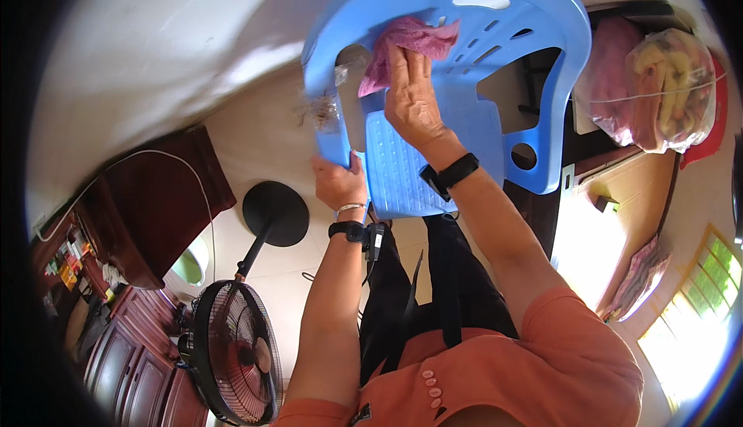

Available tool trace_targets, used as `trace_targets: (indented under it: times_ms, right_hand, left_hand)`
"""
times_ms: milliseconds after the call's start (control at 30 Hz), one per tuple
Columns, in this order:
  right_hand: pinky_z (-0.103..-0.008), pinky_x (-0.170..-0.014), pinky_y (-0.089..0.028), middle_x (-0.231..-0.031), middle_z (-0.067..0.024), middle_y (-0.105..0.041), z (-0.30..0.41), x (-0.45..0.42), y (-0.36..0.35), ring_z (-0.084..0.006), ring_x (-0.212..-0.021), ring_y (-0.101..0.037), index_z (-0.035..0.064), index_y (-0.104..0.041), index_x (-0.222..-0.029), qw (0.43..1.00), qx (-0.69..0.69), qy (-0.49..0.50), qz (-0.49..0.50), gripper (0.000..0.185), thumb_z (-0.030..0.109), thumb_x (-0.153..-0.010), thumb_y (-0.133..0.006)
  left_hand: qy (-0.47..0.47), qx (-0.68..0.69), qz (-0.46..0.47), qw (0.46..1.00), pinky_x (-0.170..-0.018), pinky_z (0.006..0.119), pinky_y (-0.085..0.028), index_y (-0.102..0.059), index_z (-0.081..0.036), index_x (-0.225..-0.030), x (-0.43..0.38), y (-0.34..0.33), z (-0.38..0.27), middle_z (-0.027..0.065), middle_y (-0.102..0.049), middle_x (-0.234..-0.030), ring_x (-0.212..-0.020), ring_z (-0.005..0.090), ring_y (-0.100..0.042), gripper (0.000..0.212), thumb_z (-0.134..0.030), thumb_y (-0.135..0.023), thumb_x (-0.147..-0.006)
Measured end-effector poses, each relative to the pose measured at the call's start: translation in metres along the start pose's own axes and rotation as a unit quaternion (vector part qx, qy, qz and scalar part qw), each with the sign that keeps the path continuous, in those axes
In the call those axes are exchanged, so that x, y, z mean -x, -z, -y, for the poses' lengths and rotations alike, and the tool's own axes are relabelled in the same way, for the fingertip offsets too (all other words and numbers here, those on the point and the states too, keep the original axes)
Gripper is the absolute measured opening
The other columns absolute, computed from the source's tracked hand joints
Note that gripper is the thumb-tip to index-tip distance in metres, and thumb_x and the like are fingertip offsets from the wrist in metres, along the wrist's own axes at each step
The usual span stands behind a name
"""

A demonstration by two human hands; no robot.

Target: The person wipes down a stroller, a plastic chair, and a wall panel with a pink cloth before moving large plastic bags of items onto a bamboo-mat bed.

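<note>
A blue plastic armchair (pixel 470 119) stands before me, its slotted backrest at the far side and its ribbed seat towards my legs. My left hand (pixel 341 182) grips the front end of the chair's left armrest. Clear tape (pixel 324 112) with brownish dirt is wrapped around that armrest farther back. With my right hand (pixel 415 93) I press a pink cloth (pixel 406 47) against the left part of the backrest's inner face. The fingertips are partly hidden by the cloth. Both wrists carry black straps.
A black pedestal fan (pixel 238 351) stands at the left, its round base (pixel 276 213) on the tiled floor. Dark wooden furniture (pixel 157 206) lines that side, with a pale green bucket (pixel 191 261) beside it. Bagged plush or fabric items (pixel 667 87) sit at the right.
</note>
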State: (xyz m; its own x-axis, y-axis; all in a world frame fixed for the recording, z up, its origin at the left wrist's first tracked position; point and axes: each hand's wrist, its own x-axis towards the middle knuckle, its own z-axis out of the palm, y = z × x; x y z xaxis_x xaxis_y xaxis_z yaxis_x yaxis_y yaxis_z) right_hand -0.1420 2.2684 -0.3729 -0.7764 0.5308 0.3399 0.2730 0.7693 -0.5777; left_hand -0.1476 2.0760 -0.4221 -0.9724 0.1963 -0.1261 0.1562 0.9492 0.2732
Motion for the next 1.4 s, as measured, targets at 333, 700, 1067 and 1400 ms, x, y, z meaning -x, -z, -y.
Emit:
trace_targets:
  times_ms: [333, 700, 1067, 1400]
  right_hand:
    - [-0.0455, -0.111, -0.037, -0.139, -0.0286, -0.045, -0.025, 0.052, -0.01, -0.0462, -0.13, -0.042, -0.0024, -0.036, -0.145, 0.985, -0.105, -0.098, 0.1, 0.07, -0.009, -0.078, -0.055]
    - [-0.0461, -0.111, -0.037, -0.143, -0.0275, -0.039, -0.019, 0.005, 0.035, -0.0458, -0.134, -0.038, -0.0013, -0.04, -0.143, 0.997, -0.046, -0.043, -0.042, 0.068, -0.014, -0.076, -0.046]
    - [-0.0404, -0.09, -0.051, -0.115, -0.0201, -0.056, -0.102, 0.105, -0.017, -0.0372, -0.105, -0.057, -0.0014, -0.063, -0.107, 0.962, -0.076, -0.262, 0.002, 0.036, -0.015, -0.075, -0.052]
    - [-0.0462, -0.097, -0.039, -0.121, -0.0068, -0.06, -0.014, -0.026, 0.028, -0.0344, -0.115, -0.05, 0.0085, -0.068, -0.108, 0.989, -0.057, 0.136, 0.001, 0.042, -0.001, -0.067, -0.062]
  left_hand:
    - [0.003, 0.015, 0.003, 1.0, -0.064, 0.05, -0.054, -0.05, -0.002, -0.103, -0.003, 0.001, 0.001, 0.0154, -0.063, -0.088, -0.075, 0.0398, -0.067, 0.053, -0.036, -0.081, -0.075]
    - [0.008, 0.002, 0.02, 1.0, -0.066, 0.05, -0.055, -0.05, -0.003, -0.103, 0.001, 0.004, 0.003, 0.0171, -0.066, -0.09, -0.076, 0.0406, -0.067, 0.051, -0.037, -0.079, -0.078]
    - [-0.004, -0.01, 0.001, 1.0, -0.064, 0.051, -0.054, -0.049, -0.002, -0.102, -0.001, 0.0, -0.005, 0.0168, -0.065, -0.088, -0.075, 0.0406, -0.067, 0.052, -0.035, -0.08, -0.077]
    - [0.022, -0.008, 0.033, 0.999, -0.071, 0.051, -0.056, -0.05, -0.001, -0.107, -0.003, 0.003, -0.001, 0.0203, -0.067, -0.092, -0.081, 0.0429, -0.068, 0.057, -0.039, -0.08, -0.077]
